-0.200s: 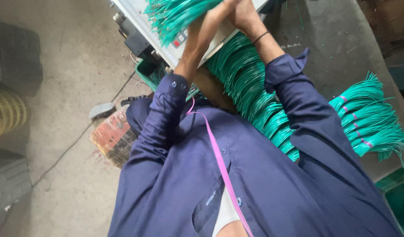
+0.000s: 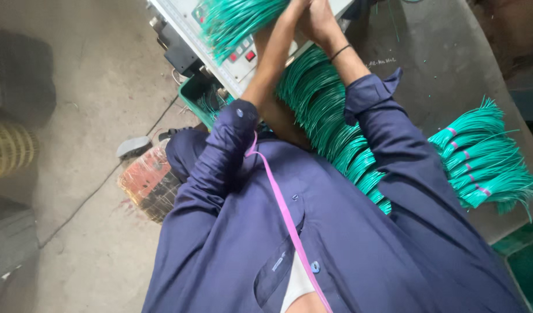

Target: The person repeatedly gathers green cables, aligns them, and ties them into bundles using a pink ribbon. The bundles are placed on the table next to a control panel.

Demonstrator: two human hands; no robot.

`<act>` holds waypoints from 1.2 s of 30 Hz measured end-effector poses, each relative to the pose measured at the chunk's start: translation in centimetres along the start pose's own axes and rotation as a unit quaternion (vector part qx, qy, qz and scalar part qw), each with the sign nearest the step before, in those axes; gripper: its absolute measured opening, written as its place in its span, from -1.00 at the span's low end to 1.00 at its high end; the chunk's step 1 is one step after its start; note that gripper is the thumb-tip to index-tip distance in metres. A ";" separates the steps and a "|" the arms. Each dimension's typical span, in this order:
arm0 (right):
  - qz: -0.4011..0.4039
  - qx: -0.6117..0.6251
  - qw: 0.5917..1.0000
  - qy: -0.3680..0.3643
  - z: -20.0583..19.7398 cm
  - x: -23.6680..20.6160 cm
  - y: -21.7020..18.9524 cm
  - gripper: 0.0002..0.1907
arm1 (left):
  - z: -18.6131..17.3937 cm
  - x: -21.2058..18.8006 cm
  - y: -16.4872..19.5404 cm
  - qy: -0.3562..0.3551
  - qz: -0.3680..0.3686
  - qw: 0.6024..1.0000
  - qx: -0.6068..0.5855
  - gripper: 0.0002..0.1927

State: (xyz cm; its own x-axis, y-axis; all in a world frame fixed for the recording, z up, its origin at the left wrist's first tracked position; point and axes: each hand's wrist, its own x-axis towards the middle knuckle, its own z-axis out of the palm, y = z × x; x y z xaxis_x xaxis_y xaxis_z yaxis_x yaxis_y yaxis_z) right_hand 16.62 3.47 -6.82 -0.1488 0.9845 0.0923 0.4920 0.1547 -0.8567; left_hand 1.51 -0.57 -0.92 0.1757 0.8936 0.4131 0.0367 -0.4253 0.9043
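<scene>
Up at the top edge of the view, a thick bundle of thin green wires (image 2: 237, 20) fans out to the left, and both hands are on it. Left hand (image 2: 294, 7) and right hand (image 2: 318, 16) press close together at the bundle's gathered end, fingers wrapped around it, though the frame cuts off the fingertips. A thin black band (image 2: 339, 53) sits on the right wrist. Under the bundle lies a pale grey control panel with red buttons (image 2: 243, 61), slanting across the frame. Just below the forearms, a long curved row of loose green wires (image 2: 330, 124) runs down along the right sleeve. Further right, on the grey worktable (image 2: 440, 64), several green wire bundles tied with pink bands (image 2: 481, 159) lie side by side, well apart from the hands. A pink cord (image 2: 284, 208) hangs down the front of the dark blue button shirt (image 2: 359, 243). Off to the left, on the concrete floor (image 2: 86, 116), a reddish wrapped block (image 2: 147, 182) rests beside the person's knee, and a yellow coil (image 2: 8, 150) shows at the far left edge.
</scene>
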 end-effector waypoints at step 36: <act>0.118 0.269 0.950 -0.104 -3.5 -18.3 -20.2 -0.79 | -11.0 -4.2 5.9 0.241 -0.105 0.821 -0.507 -0.73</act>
State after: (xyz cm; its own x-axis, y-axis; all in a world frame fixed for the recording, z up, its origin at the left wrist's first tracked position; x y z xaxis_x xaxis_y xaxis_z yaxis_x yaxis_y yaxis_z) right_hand 12.35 -17.39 10.59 -0.2831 0.9401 -0.1898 0.0320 -0.1885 -0.9815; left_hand -9.87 -5.25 3.83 -0.1476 0.9890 0.0100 -0.8648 -0.1339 0.4840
